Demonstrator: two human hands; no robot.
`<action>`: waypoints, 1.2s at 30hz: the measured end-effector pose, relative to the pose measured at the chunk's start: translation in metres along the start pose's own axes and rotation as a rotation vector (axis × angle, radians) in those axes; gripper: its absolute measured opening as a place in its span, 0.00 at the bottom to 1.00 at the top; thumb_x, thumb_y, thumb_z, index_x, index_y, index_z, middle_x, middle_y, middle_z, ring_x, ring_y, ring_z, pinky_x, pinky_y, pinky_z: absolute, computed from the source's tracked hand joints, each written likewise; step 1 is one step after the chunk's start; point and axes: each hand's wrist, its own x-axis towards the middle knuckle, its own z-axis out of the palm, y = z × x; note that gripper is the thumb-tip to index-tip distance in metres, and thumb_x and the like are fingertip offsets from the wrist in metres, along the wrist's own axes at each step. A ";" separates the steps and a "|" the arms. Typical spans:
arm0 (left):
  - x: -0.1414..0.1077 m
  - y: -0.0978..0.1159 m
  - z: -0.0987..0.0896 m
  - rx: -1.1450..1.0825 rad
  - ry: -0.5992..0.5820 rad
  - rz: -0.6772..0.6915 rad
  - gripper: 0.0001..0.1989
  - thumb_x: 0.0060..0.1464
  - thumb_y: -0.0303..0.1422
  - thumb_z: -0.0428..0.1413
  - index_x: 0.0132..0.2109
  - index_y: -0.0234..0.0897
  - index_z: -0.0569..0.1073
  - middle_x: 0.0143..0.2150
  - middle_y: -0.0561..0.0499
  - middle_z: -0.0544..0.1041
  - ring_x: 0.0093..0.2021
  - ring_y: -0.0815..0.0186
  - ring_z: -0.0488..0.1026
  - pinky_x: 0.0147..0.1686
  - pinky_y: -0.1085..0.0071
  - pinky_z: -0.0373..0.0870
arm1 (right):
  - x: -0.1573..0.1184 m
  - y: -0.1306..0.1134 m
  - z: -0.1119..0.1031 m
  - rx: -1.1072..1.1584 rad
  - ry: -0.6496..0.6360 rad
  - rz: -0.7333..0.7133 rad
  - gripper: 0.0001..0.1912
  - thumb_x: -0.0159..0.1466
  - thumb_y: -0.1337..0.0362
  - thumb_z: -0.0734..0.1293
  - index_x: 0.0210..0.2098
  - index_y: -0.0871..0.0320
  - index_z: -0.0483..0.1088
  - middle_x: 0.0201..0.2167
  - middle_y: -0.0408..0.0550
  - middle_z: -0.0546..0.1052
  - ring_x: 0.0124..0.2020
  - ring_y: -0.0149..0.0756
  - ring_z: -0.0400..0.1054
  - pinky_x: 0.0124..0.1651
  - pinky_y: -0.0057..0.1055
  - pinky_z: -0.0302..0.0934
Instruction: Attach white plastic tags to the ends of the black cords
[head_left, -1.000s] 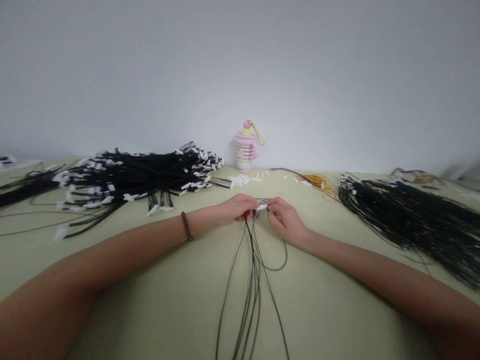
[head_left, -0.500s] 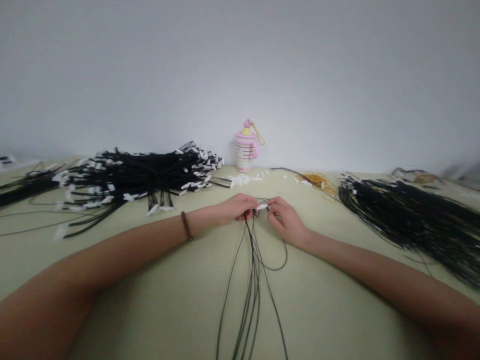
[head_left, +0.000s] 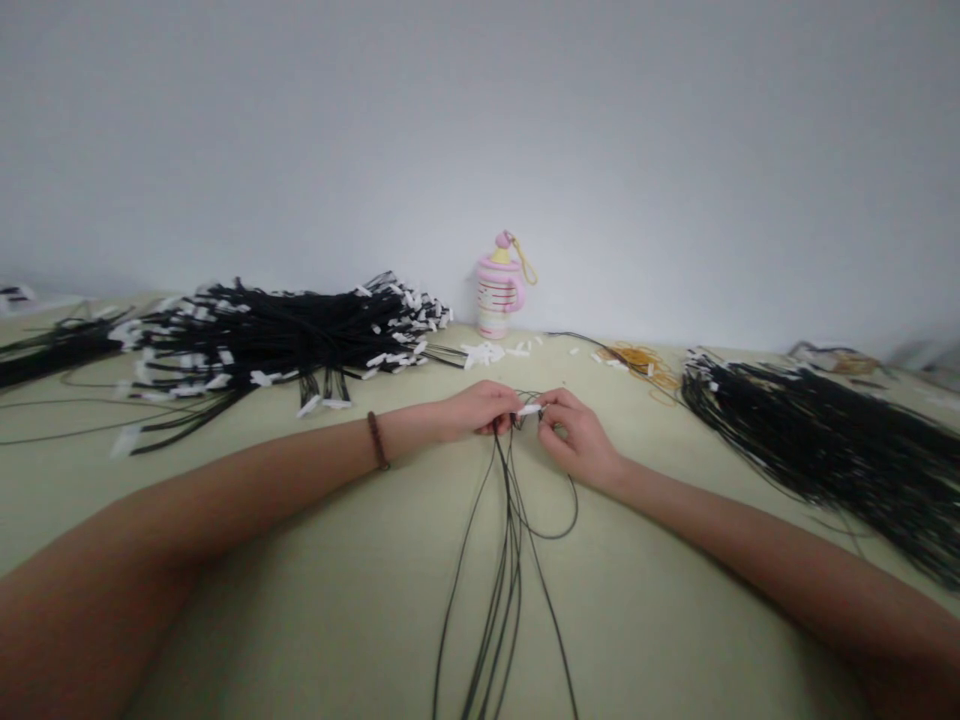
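My left hand (head_left: 477, 409) and right hand (head_left: 577, 438) are closed, pinching a white plastic tab (head_left: 528, 409) (long axis crosswise, level). Thin black cords (head_left: 504, 590) trail from beneath the tab toward me.

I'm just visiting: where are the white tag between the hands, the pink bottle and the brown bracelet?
White tag (head_left: 528, 409): head view, on the middle of the tag.
Pink bottle (head_left: 498, 300): head view, on the striped body.
Brown bracelet (head_left: 378, 441): head view, on the band's middle.

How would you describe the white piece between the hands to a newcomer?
On the pale green tabletop, the left hand and right hand meet centrally. Pinched between them is a small white plastic tag on thin black cords, unlike the bundled tags.
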 end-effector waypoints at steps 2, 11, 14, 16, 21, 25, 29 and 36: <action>0.000 0.000 0.000 0.021 -0.007 -0.001 0.11 0.48 0.36 0.48 0.30 0.31 0.66 0.17 0.55 0.64 0.15 0.76 0.57 0.15 0.79 0.49 | 0.000 0.000 0.000 0.002 0.009 -0.010 0.07 0.52 0.74 0.60 0.20 0.59 0.59 0.34 0.48 0.66 0.36 0.33 0.62 0.39 0.31 0.59; -0.001 0.003 0.000 0.024 -0.006 0.002 0.10 0.47 0.35 0.48 0.28 0.31 0.67 0.17 0.54 0.64 0.16 0.76 0.56 0.15 0.79 0.50 | -0.001 -0.003 -0.001 -0.004 -0.010 -0.050 0.07 0.53 0.74 0.59 0.22 0.59 0.60 0.35 0.49 0.65 0.39 0.34 0.61 0.41 0.32 0.59; -0.001 0.003 0.000 0.023 -0.006 -0.012 0.10 0.47 0.35 0.48 0.28 0.31 0.66 0.17 0.54 0.64 0.16 0.76 0.56 0.15 0.79 0.50 | -0.001 -0.003 -0.001 -0.014 -0.031 -0.055 0.06 0.54 0.74 0.59 0.23 0.58 0.60 0.35 0.49 0.65 0.38 0.34 0.60 0.40 0.32 0.59; -0.001 0.002 0.000 0.020 -0.008 -0.021 0.10 0.47 0.36 0.48 0.29 0.31 0.66 0.17 0.54 0.64 0.16 0.76 0.56 0.15 0.79 0.49 | -0.001 -0.003 -0.001 -0.019 -0.047 -0.054 0.06 0.54 0.74 0.58 0.24 0.58 0.61 0.34 0.49 0.64 0.38 0.35 0.60 0.40 0.33 0.59; 0.001 -0.002 -0.001 0.012 -0.014 -0.012 0.10 0.47 0.36 0.49 0.30 0.32 0.67 0.17 0.55 0.65 0.16 0.76 0.56 0.15 0.79 0.49 | -0.001 -0.003 -0.001 -0.049 -0.070 -0.054 0.06 0.55 0.73 0.58 0.24 0.58 0.61 0.33 0.49 0.63 0.37 0.35 0.59 0.39 0.33 0.59; 0.002 -0.003 -0.001 0.003 -0.013 -0.019 0.11 0.48 0.37 0.49 0.30 0.32 0.67 0.16 0.55 0.65 0.15 0.76 0.56 0.15 0.79 0.47 | -0.001 -0.004 -0.002 -0.084 -0.097 -0.043 0.06 0.56 0.74 0.57 0.25 0.59 0.61 0.31 0.49 0.62 0.36 0.35 0.58 0.39 0.32 0.59; 0.001 -0.001 0.000 -0.006 0.006 -0.033 0.11 0.48 0.37 0.49 0.30 0.32 0.66 0.16 0.55 0.64 0.15 0.76 0.55 0.14 0.79 0.47 | -0.001 -0.004 -0.002 -0.083 -0.102 -0.044 0.06 0.56 0.73 0.57 0.24 0.59 0.61 0.31 0.49 0.61 0.35 0.34 0.58 0.38 0.31 0.58; 0.000 0.000 0.000 0.018 -0.005 -0.009 0.12 0.49 0.38 0.49 0.29 0.31 0.66 0.17 0.55 0.65 0.15 0.77 0.56 0.14 0.79 0.48 | -0.001 -0.002 0.000 -0.057 -0.062 -0.041 0.08 0.52 0.74 0.60 0.19 0.59 0.59 0.30 0.47 0.63 0.33 0.32 0.59 0.34 0.29 0.57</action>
